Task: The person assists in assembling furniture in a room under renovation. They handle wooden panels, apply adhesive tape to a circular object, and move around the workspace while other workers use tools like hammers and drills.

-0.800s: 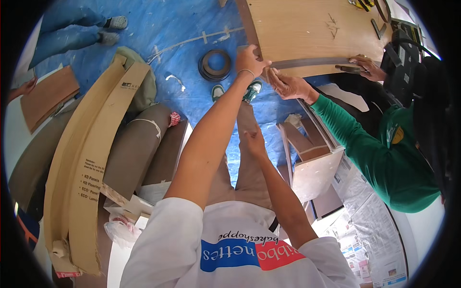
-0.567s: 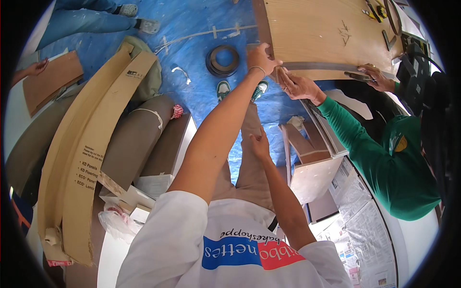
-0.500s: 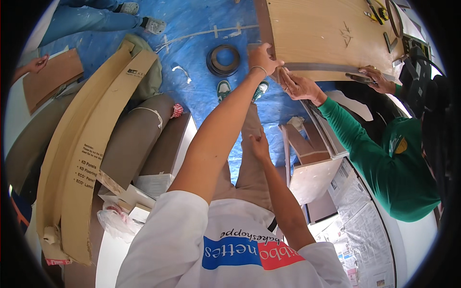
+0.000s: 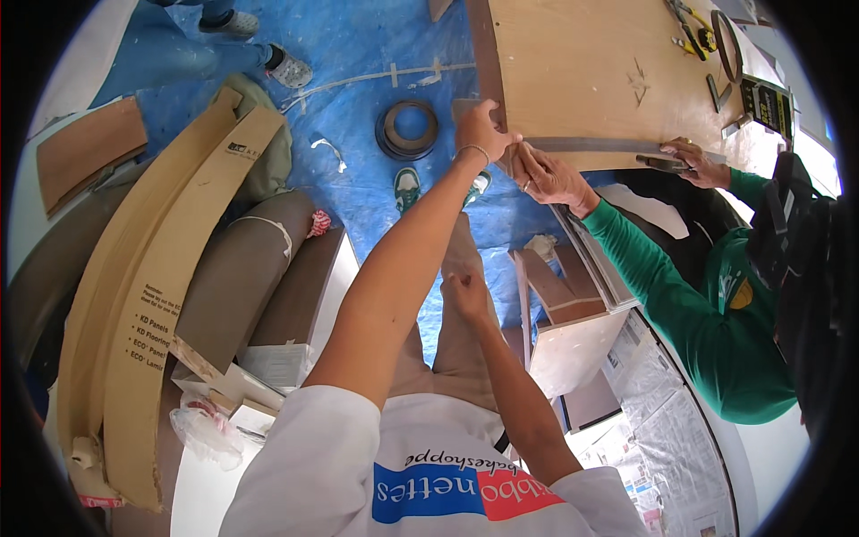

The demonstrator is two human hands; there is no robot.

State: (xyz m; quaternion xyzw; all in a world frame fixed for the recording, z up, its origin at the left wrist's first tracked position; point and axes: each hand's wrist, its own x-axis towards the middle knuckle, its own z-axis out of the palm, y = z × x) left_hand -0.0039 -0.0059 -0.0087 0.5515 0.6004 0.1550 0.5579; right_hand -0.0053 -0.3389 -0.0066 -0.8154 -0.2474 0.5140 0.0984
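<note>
At the near left corner of a large wooden panel point(image 4: 573, 80), my left hand point(image 4: 481, 134) grips the edge with its fingers wrapped over it. A brown edge strip point(image 4: 608, 144) runs along the panel's near side. Lower down, my right hand point(image 4: 469, 295) hangs in front of my trouser leg, fingers curled, with nothing visible in it. Right beside my left hand, a co-worker's hand point(image 4: 550, 176) presses against the same corner. The co-worker's other hand point(image 4: 693, 163) holds a small dark block point(image 4: 660, 164) against the strip.
A roll of dark edge banding point(image 4: 407, 130) lies on the blue floor sheet point(image 4: 358, 116). Long folded cardboard point(image 4: 143, 331) and brown rolls point(image 4: 242, 277) are on the left. Pliers point(image 4: 687, 20) and loose nails point(image 4: 638, 82) sit on the panel. Wooden boxes point(image 4: 573, 349) stand at right.
My right hand has moved slightly down and left, its fingers more curled. My left hand keeps its grip on the corner. The co-worker's block hand has shifted slightly left along the strip.
</note>
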